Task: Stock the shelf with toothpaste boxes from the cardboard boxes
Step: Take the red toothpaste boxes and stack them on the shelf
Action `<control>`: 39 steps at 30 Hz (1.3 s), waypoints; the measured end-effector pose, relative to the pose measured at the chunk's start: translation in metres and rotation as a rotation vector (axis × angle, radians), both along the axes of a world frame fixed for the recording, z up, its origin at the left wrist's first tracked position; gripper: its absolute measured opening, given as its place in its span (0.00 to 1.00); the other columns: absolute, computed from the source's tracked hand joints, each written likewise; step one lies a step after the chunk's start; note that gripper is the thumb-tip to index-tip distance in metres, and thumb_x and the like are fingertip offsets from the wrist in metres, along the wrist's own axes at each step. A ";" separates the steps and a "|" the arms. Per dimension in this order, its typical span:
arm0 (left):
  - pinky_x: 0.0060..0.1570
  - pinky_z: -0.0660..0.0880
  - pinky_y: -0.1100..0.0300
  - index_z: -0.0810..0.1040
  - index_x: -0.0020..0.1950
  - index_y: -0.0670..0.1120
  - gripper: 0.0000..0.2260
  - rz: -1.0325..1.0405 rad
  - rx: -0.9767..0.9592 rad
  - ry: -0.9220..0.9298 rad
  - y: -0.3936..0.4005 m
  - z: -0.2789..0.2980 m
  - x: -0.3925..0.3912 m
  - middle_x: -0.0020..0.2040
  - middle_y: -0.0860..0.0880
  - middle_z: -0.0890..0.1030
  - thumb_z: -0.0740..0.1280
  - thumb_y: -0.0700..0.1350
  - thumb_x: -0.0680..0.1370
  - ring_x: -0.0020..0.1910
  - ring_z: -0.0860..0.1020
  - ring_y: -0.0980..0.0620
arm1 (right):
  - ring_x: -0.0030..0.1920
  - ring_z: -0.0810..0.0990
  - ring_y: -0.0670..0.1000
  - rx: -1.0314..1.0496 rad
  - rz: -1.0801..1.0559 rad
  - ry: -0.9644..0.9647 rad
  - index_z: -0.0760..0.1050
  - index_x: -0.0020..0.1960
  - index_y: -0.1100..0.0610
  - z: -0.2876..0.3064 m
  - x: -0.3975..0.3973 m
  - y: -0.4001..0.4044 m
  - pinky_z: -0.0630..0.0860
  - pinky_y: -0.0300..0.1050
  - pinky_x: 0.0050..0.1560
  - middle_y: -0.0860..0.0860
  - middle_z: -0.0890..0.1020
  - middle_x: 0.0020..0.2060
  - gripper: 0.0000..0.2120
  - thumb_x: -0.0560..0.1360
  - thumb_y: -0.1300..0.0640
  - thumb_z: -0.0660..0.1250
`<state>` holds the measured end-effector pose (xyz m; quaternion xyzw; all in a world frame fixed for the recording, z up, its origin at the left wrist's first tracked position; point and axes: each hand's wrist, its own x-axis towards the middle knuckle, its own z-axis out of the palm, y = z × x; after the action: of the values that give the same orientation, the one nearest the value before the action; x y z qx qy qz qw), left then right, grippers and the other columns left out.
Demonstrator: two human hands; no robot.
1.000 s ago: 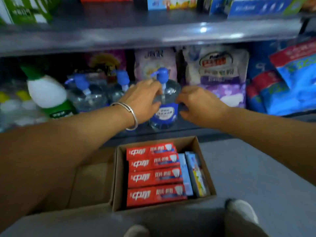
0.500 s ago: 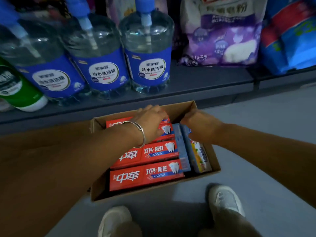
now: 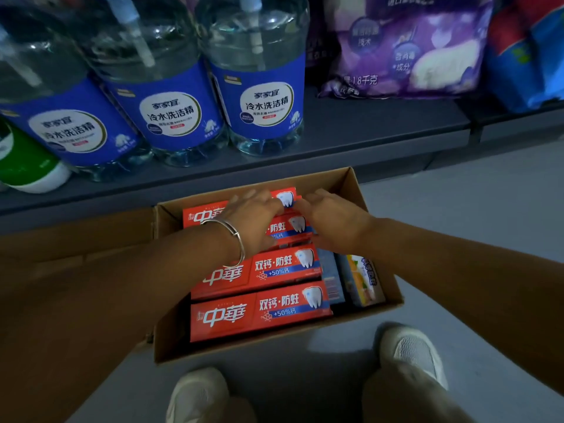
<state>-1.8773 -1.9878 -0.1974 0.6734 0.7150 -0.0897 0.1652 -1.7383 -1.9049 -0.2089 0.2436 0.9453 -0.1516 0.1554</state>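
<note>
Now reaching deeper than half a second ago. Left hand [image 3: 254, 219] lying flat across red rectangular toothpaste cartons [image 3: 259, 311], fingers spread, gripping nothing yet. Right hand [image 3: 334, 221] curling onto the far carton's tooth-printed end, likely to lift it. Cartons lying in rows inside open brown cardboard box [image 3: 351, 181], below grey metal shelf [image 3: 366, 138].

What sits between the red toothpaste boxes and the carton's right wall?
Head view: two narrower boxes standing on edge, a blue box then a yellow-and-blue box, fill the gap to the carton wall.
</note>
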 end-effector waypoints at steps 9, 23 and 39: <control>0.63 0.64 0.56 0.70 0.62 0.51 0.18 -0.028 0.051 -0.106 -0.018 0.003 -0.015 0.60 0.52 0.71 0.68 0.50 0.74 0.62 0.68 0.52 | 0.67 0.69 0.51 -0.015 0.019 -0.047 0.60 0.71 0.51 0.027 0.008 0.017 0.70 0.46 0.63 0.51 0.69 0.69 0.34 0.71 0.48 0.72; 0.65 0.62 0.58 0.69 0.62 0.52 0.17 -0.091 -0.020 -0.044 -0.057 0.008 -0.009 0.61 0.53 0.70 0.66 0.53 0.75 0.62 0.67 0.54 | 0.69 0.65 0.54 0.263 0.076 -0.115 0.60 0.72 0.54 0.019 0.002 -0.008 0.62 0.50 0.70 0.54 0.68 0.68 0.31 0.75 0.46 0.66; 0.65 0.65 0.54 0.61 0.71 0.47 0.23 -0.077 -0.050 0.195 -0.083 -0.003 0.000 0.66 0.46 0.67 0.63 0.44 0.77 0.65 0.67 0.46 | 0.54 0.77 0.53 0.200 -0.123 -0.043 0.71 0.63 0.55 0.062 0.034 0.003 0.74 0.48 0.54 0.54 0.78 0.56 0.27 0.69 0.43 0.71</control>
<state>-1.8775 -2.0713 -0.2007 0.6842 0.6987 -0.1790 0.1080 -1.7044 -1.9017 -0.1467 0.3186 0.9354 -0.0606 0.1408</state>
